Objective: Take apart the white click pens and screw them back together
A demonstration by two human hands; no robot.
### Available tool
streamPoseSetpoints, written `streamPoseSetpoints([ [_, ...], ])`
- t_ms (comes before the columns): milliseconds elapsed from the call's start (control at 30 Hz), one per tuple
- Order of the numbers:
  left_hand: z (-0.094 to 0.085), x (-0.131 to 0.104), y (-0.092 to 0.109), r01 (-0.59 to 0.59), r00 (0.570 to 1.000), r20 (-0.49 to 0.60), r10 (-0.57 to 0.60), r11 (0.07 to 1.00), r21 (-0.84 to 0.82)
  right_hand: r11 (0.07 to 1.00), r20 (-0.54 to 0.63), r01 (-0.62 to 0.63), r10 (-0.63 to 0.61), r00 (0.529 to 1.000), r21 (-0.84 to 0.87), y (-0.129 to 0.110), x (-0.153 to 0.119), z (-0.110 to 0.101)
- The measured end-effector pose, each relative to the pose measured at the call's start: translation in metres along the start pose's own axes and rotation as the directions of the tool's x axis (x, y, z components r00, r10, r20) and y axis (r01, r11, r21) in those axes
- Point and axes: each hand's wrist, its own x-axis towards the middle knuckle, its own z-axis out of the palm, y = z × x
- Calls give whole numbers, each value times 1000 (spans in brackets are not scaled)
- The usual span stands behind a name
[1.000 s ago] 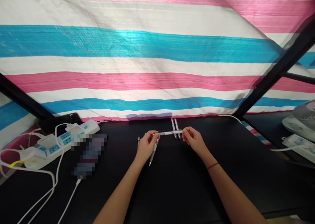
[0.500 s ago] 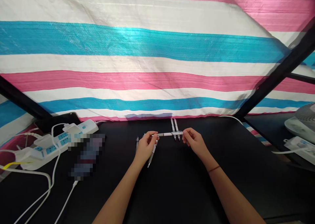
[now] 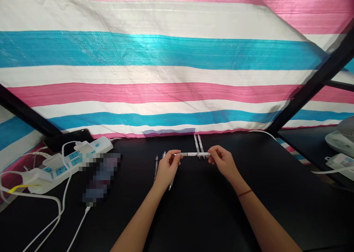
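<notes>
A white pen with a grey section stretches level between my two hands above the table. My left hand pinches its left end between thumb and fingers. At the right end, my right hand has its fingertips closed on the pen. Just behind it, two white pens lie side by side on the table. A dark pen lies left of my left hand. Partly hidden under that hand is another pen, its tip showing.
On the left of the black table lie a white power strip with cables, a blurred phone-like device on a cable and a black device. A striped sheet hangs behind. Another power strip is at the right.
The held pen's right end now sits between my right fingertips, with less of its clear end showing. The view has shifted slightly, and my left hand covers more of the pen beneath it.
</notes>
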Motion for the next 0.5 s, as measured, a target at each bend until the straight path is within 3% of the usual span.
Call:
streamPoseSetpoints([
  [267, 4, 0, -1, 58, 998, -1, -59, 990, -129, 999, 102, 33, -37, 994, 39, -5, -6, 0],
  [400, 5, -2, -3, 26, 999, 40, -21, 991, -131, 997, 57, 60, -57, 997, -54, -5, -6, -2],
  [500, 7, -3, -3, 22, 998, 59, -13, 989, -147, 998, 42, 64, -63, 997, -12, -5, -5, -2],
])
